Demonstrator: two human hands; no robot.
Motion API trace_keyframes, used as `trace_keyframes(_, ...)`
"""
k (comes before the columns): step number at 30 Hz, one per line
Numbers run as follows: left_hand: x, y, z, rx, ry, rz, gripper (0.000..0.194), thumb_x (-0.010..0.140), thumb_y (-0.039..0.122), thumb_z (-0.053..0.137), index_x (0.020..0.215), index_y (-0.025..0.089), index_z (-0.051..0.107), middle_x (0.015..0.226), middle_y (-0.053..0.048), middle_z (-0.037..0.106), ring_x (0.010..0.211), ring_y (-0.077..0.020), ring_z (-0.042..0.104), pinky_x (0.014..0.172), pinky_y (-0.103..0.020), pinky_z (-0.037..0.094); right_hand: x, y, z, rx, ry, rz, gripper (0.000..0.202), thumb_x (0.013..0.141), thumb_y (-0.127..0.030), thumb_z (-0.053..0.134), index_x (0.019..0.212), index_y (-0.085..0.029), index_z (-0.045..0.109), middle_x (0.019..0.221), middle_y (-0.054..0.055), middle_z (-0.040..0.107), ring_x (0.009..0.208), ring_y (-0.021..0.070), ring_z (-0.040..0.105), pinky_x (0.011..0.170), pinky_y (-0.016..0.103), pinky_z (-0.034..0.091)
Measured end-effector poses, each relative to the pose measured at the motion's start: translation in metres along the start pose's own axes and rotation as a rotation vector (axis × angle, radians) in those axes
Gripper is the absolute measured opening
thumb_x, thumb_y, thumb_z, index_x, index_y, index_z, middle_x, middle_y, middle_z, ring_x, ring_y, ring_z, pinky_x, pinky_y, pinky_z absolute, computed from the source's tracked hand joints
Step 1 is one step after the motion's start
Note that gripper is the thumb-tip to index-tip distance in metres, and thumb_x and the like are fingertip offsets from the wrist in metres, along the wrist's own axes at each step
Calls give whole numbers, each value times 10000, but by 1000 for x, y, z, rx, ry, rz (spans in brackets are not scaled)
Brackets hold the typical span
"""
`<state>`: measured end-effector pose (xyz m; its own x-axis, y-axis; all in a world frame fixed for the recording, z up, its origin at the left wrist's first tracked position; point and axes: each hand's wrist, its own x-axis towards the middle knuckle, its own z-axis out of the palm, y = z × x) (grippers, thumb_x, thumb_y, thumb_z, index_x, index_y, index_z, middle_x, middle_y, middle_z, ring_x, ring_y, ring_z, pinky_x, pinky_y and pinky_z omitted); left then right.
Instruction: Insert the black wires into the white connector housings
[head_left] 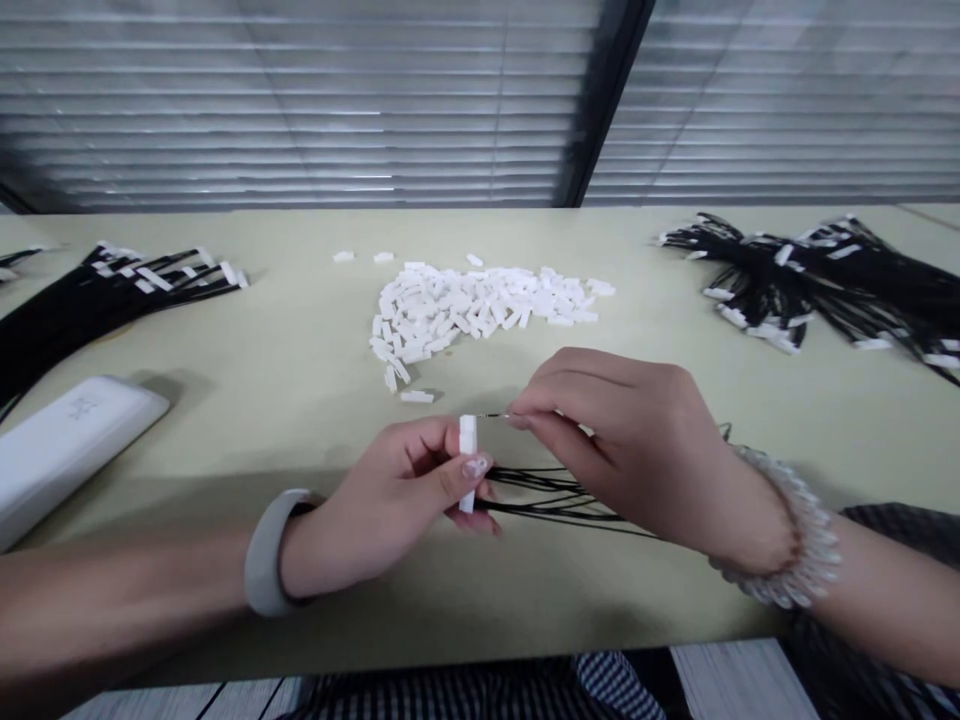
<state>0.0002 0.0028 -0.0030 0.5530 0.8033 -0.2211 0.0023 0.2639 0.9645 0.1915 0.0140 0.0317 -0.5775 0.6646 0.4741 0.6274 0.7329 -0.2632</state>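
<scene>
My left hand (390, 505) pinches a small white plastic piece (467, 437) upright between thumb and fingers, above the table's near edge. My right hand (630, 450) pinches the thin tip of a black cord (495, 416) and holds it level against the top of that piece. Several more black cords (555, 495) lie under my right hand, trailing to the right. A heap of small white pieces (480, 305) lies on the pale green table (300, 340) just beyond both hands.
A bundle of black cords with white ends (817, 275) lies at the far right, another such bundle (112, 285) at the far left. A white flat case (64, 440) rests at the near left. Window blinds (300, 100) run behind the table.
</scene>
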Motion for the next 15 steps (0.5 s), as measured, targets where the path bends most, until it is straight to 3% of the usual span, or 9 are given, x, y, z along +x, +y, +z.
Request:
trace_keyframes(8,-1,1,1,51,-10,13,181,796,294,518,700,143,492,652,37,555,589,-62,600,593,-164,503,0,0,1,-11,-9,-44,166,831,-168,400,750,-157,544,720,4,544,682,59,477,610,181,377)
trace_keyframes(15,-2,8,4,176,-41,-9,210,816,298,470,684,139,504,656,25,540,608,-73,587,604,-171,499,2,-4,10,-21,-57,-141,123,748,-70,453,693,-147,534,674,-2,513,650,75,436,586,193,350)
